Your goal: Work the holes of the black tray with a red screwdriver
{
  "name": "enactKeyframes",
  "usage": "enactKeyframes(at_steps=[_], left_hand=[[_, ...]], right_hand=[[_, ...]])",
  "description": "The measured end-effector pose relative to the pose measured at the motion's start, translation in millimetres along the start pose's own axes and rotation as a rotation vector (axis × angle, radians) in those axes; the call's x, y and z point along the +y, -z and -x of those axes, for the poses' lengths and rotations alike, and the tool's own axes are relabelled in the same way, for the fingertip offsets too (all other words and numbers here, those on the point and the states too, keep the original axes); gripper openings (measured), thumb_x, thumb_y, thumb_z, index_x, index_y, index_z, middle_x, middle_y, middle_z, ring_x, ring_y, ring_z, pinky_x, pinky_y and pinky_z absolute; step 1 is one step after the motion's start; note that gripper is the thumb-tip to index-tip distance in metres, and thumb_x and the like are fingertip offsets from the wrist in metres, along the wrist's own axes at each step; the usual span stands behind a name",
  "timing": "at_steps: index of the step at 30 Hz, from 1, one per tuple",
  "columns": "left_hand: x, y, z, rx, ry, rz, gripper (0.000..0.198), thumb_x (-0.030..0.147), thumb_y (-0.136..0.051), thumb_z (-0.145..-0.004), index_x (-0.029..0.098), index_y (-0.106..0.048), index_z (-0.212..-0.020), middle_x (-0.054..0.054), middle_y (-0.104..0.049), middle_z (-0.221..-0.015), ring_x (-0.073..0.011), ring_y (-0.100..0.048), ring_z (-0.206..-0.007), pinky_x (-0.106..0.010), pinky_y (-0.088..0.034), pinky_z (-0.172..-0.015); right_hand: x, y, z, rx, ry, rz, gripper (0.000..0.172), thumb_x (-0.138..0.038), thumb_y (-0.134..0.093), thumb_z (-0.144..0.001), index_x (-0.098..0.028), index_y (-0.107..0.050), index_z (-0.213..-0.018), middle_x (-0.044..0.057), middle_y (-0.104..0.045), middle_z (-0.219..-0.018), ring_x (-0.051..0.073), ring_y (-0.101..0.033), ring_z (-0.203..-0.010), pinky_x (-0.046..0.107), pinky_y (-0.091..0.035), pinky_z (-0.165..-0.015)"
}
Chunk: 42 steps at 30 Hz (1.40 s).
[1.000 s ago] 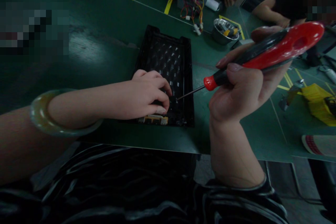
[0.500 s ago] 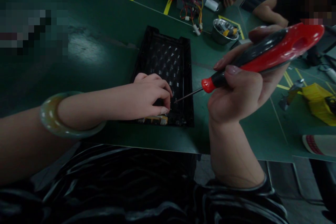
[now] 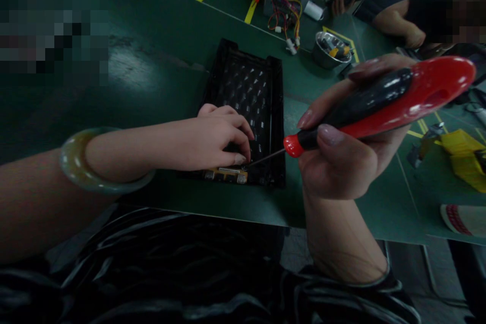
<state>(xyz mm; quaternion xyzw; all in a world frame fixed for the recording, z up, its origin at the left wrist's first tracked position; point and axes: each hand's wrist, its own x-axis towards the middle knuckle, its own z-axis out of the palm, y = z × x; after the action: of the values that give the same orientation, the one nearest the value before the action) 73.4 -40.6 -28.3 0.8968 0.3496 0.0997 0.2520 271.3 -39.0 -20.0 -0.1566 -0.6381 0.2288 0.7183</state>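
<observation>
A red and black screwdriver is gripped in my right hand, its thin shaft slanting down to the left. The shaft's tip is beside the fingertips of my left hand, near a small orange-brown circuit board with metal connectors. That board lies along the near end of a black plastic panel with a patterned mesh of slots. My left hand rests over the panel with its fingers curled and its thumb close to the index finger. Whatever is between those fingertips is hidden.
On the green table stands a metal bowl holding tools. Behind it are a grey metal box with coloured cables and a person's hand holding a dark phone. A yellow object and a pale cylinder lie at the right.
My right hand has lowered the screwdriver, and its tip has moved down and left toward the circuit board. More of the board shows below my left hand. The view has shifted slightly.
</observation>
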Motion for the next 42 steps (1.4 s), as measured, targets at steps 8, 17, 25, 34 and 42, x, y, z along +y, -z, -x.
enactKeyframes(at_steps=[8, 17, 25, 34, 42], left_hand=[[-1, 0.6, 3, 0.014, -0.035, -0.013, 0.021, 0.04, -0.067, -0.095, 0.034, -0.087, -0.095, -0.002, -0.075, -0.132, -0.0317, -0.056, -0.129, -0.049, -0.029, -0.113], [-2, -1.8, 3, 0.022, -0.035, -0.016, 0.021, 0.041, -0.067, -0.095, 0.035, -0.087, -0.095, -0.002, -0.074, -0.131, -0.032, -0.055, -0.129, -0.049, -0.027, -0.112], [-2, -1.6, 3, 0.016, -0.028, -0.013, 0.02, 0.041, -0.068, -0.096, 0.034, -0.087, -0.095, -0.002, -0.074, -0.13, -0.0313, -0.054, -0.129, -0.049, -0.025, -0.112], [8, 5.6, 6, -0.017, -0.046, 0.001, 0.02, 0.038, -0.067, -0.098, 0.032, -0.087, -0.098, -0.001, -0.071, -0.135, -0.0316, -0.052, -0.134, -0.049, -0.023, -0.117], [7, 5.5, 5, -0.024, -0.051, -0.008, 0.015, 0.034, -0.072, -0.097, 0.031, -0.087, -0.098, -0.002, -0.072, -0.132, -0.0308, -0.053, -0.133, -0.048, -0.025, -0.112]], right_hand=[[-1, 1, 0, -0.032, -0.019, 0.081, 0.037, -0.059, -0.065, -0.087, -0.035, -0.057, -0.114, 0.0, -0.055, -0.119, 0.007, -0.057, -0.06, 0.028, -0.05, -0.043], [-5, 0, -1, 0.015, -0.028, 0.121, 0.036, -0.063, -0.063, -0.09, -0.035, -0.06, -0.113, 0.0, -0.052, -0.118, 0.007, -0.059, -0.061, 0.028, -0.049, -0.044], [0, 4, -1, -0.029, 0.028, 0.062, 0.036, -0.054, -0.067, -0.087, -0.035, -0.059, -0.117, 0.0, -0.056, -0.118, 0.006, -0.057, -0.057, 0.028, -0.045, -0.04], [-5, 1, 1, -0.179, -0.048, -0.043, 0.046, -0.064, -0.065, -0.094, -0.036, -0.051, -0.128, -0.004, -0.06, -0.098, 0.01, -0.062, -0.063, 0.028, -0.054, -0.054], [-16, 5, -11, -0.214, -0.081, -0.045, 0.033, -0.054, -0.074, -0.093, -0.03, -0.071, -0.115, 0.0, -0.075, -0.112, 0.018, -0.076, -0.097, 0.041, -0.068, -0.089]])
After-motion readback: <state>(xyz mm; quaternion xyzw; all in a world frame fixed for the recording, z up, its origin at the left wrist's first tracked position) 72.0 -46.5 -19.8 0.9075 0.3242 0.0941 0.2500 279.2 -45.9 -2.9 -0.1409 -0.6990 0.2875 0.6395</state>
